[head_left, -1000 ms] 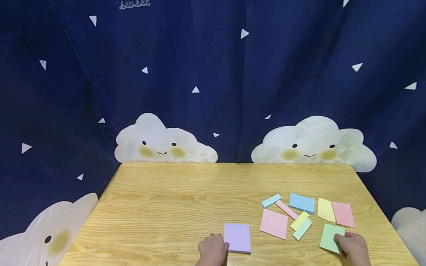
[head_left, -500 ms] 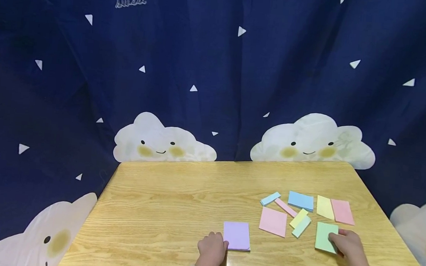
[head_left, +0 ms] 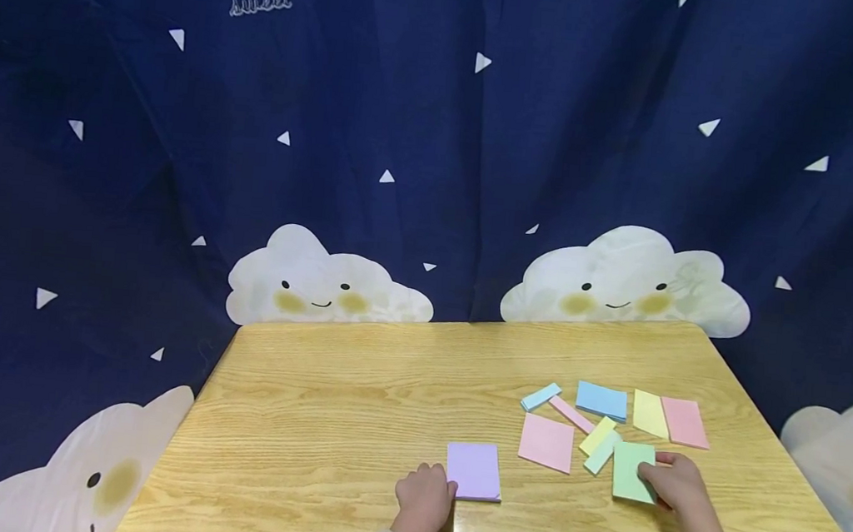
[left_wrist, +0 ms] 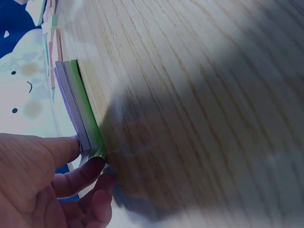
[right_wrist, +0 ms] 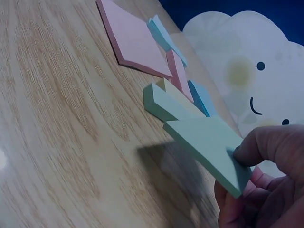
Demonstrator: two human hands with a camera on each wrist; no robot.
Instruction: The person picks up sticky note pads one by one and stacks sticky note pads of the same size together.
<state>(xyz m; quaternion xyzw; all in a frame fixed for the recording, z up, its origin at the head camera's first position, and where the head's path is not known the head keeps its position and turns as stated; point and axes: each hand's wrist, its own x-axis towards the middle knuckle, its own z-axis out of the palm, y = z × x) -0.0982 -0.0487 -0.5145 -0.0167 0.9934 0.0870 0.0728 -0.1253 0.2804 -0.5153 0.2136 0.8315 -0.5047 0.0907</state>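
Observation:
My right hand (head_left: 679,490) pinches a square light-green sticky note pad (head_left: 632,472) by its right edge, thumb on top. In the right wrist view this green pad (right_wrist: 204,147) is raised, with its shadow on the wood below. A purple sticky note pad (head_left: 474,471) lies near the front middle of the table, and my left hand (head_left: 425,504) grips its left corner. Seen from the left wrist, the purple pad (left_wrist: 69,95) is the top of a small stack with a green layer (left_wrist: 85,102) at the bottom; thumb and forefinger pinch the corner.
Left of the green pad lie a pink square pad (head_left: 546,442), a yellow strip pad (head_left: 598,436) and a pale-green strip pad (head_left: 602,453). Behind are pink (head_left: 571,413) and blue strips (head_left: 540,397), a blue pad (head_left: 601,401), a yellow pad (head_left: 650,413) and another pink pad (head_left: 685,422).
My right hand has carried the green pad leftward, to beside the pale-green strip pad. The left hand keeps its grip on the purple stack. The head view has shifted slightly.

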